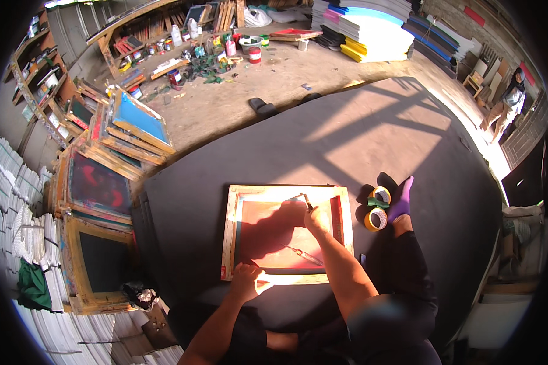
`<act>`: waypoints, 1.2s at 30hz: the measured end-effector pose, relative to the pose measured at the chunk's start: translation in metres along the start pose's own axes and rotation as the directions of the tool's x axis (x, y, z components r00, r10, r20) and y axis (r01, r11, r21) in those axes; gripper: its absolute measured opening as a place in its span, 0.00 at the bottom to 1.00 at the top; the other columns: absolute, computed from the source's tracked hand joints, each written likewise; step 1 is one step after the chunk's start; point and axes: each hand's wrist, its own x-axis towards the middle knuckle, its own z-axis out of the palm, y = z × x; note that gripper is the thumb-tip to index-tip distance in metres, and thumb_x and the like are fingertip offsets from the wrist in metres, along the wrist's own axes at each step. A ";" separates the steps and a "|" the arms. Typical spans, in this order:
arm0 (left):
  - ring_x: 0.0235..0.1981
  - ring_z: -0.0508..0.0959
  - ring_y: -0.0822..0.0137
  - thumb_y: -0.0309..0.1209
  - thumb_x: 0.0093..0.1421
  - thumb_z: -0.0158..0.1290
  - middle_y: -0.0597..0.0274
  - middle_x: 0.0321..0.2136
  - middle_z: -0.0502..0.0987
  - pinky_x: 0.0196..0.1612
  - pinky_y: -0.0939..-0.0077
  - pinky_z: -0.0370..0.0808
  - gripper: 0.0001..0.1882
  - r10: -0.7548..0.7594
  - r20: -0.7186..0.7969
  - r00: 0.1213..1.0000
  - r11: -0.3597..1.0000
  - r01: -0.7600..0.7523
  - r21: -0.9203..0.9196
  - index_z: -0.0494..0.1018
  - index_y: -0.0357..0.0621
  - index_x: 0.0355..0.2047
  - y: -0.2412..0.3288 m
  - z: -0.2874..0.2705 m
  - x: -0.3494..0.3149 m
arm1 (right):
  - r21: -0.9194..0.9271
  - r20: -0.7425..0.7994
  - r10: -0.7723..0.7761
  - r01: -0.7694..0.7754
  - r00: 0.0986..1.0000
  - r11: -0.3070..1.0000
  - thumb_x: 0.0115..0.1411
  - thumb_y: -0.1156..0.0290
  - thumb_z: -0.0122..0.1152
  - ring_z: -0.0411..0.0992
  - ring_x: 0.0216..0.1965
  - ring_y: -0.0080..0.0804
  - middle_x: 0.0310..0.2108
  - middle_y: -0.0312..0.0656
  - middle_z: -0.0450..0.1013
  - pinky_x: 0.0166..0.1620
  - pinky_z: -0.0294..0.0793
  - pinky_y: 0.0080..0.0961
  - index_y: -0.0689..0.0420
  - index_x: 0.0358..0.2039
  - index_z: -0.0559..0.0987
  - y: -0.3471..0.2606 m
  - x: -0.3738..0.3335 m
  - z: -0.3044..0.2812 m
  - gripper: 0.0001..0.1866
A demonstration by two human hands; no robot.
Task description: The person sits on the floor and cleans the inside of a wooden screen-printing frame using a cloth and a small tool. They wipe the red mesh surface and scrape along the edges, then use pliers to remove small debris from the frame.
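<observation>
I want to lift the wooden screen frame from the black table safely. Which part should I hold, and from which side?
Probably grip the wooden frame by its two long side bars, coming from the near edge. It lies flat; the mesh middle looks thin, the bars solid. The left hand already rests on the near bar.

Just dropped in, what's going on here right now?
A person sits on a black mat with a wooden-framed printing screen in front of them. The left hand presses on the frame's near edge; the right hand holds a thin tool to the mesh. Tape rolls lie just right of the frame.
</observation>
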 end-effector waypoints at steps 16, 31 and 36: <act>0.36 0.80 0.73 0.48 0.76 0.52 0.66 0.40 0.82 0.43 0.72 0.78 0.20 -0.636 0.602 0.482 -0.289 0.575 -0.765 0.81 0.44 0.50 -0.098 -0.115 -0.038 | 0.297 0.750 -0.418 0.303 0.512 0.905 0.66 0.52 0.68 0.79 0.22 0.30 0.23 0.42 0.76 0.27 0.79 0.31 0.64 0.42 0.83 -0.113 -0.260 0.026 0.23; 0.32 0.78 0.73 0.39 0.67 0.64 0.69 0.33 0.79 0.39 0.70 0.79 0.12 -0.585 0.736 0.340 -0.435 0.635 -0.639 0.82 0.47 0.44 -0.121 -0.107 -0.072 | 0.260 0.872 -0.335 0.242 0.356 0.935 0.68 0.54 0.67 0.79 0.23 0.28 0.24 0.39 0.76 0.24 0.78 0.27 0.62 0.37 0.79 -0.111 -0.267 0.061 0.20; 0.35 0.81 0.70 0.40 0.63 0.67 0.64 0.36 0.83 0.41 0.68 0.81 0.13 -0.764 0.613 0.202 -0.297 0.733 -0.612 0.83 0.45 0.42 -0.125 -0.098 -0.074 | 0.259 0.901 -0.322 0.234 0.290 0.937 0.73 0.53 0.61 0.79 0.27 0.26 0.25 0.37 0.76 0.28 0.78 0.28 0.60 0.37 0.79 -0.101 -0.262 0.073 0.20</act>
